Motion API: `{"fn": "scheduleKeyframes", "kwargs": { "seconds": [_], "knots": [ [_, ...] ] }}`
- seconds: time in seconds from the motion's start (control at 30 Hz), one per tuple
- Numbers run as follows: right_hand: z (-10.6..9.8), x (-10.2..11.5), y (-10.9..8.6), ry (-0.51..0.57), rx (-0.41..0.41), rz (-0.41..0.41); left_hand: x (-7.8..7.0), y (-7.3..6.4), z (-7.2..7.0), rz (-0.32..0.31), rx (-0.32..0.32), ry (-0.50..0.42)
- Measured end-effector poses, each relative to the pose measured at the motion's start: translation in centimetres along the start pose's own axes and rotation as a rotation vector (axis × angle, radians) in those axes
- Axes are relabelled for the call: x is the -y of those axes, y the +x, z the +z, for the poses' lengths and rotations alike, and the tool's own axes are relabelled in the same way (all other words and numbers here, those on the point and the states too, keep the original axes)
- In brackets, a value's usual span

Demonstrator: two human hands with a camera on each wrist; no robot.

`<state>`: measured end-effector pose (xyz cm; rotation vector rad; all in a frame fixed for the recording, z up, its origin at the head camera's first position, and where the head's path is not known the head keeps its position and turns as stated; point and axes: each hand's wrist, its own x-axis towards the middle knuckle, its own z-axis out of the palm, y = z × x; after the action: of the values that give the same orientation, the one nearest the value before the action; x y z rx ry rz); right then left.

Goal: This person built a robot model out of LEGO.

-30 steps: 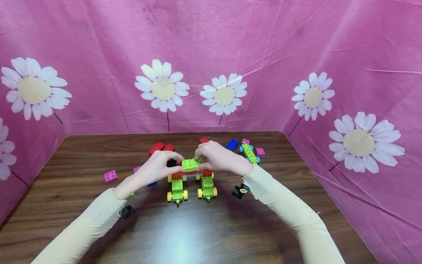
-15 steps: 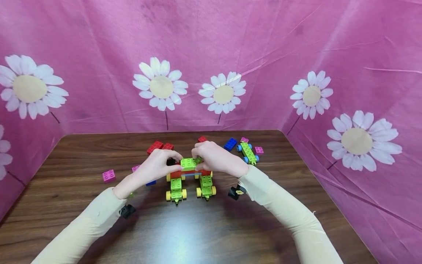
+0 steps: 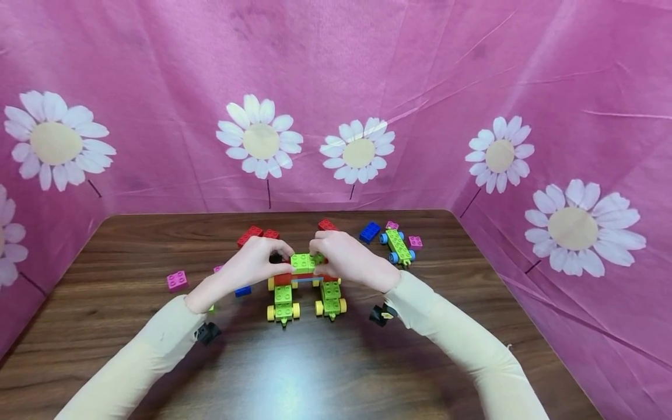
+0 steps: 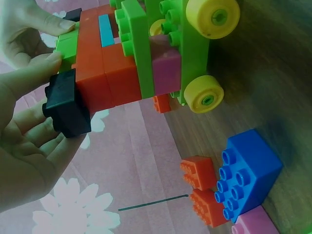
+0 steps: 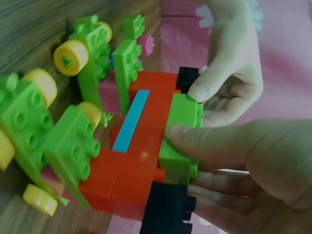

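Observation:
A toy-brick build stands mid-table in the head view, on two green wheeled bases [image 3: 283, 312] with yellow wheels. Red bricks [image 5: 153, 112] with a light blue strip [image 5: 130, 122] span its upper part. On top sits a light green brick [image 3: 301, 262], flanked by a black brick [image 4: 68, 105] at each end. My left hand [image 3: 257, 259] pinches the green brick with its thumb, fingers behind the black brick on its side. From the other end my right hand [image 3: 354, 259] pinches the same green brick, its thumb [image 5: 180, 135] lying across the face. Its fingertips are partly hidden.
Loose red bricks [image 3: 249, 235] lie behind my left hand, another red brick [image 3: 327, 224] behind the right. A blue brick [image 3: 370, 232], a green base with blue wheels [image 3: 399, 246] and pink bricks [image 3: 415, 242] lie back right. One pink brick [image 3: 177, 281] is at left.
My right hand has lowered slightly toward me, and more of the red brick behind it shows. My left hand has stayed nearly in place. The build stands as before.

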<state>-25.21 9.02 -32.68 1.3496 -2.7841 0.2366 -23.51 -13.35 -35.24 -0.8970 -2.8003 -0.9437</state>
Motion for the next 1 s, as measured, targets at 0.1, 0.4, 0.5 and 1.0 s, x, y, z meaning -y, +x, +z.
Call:
{"fn": "scheduleKeyframes", "kwargs": {
  "seconds": [0.1, 0.4, 0.5, 1.0],
  "knots": [
    [-0.2, -0.4, -0.2, 0.029, 0.007, -0.017, 0.0, 0.2, 0.0, 0.003, 0.022, 0.011],
    [-0.4, -1.5, 0.1, 0.124, 0.001, -0.087, 0.1, 0.1, -0.1, 0.015, 0.023, 0.032],
    [-0.3, -1.3, 0.4, 0.091, 0.005, -0.095, 0.0, 0.1, -0.2, 0.013, 0.013, 0.029],
    [0.0, 0.0, 0.1, -0.003, -0.024, -0.060, 0.0, 0.1, -0.3, 0.030, 0.017, 0.035]
  ]
}}
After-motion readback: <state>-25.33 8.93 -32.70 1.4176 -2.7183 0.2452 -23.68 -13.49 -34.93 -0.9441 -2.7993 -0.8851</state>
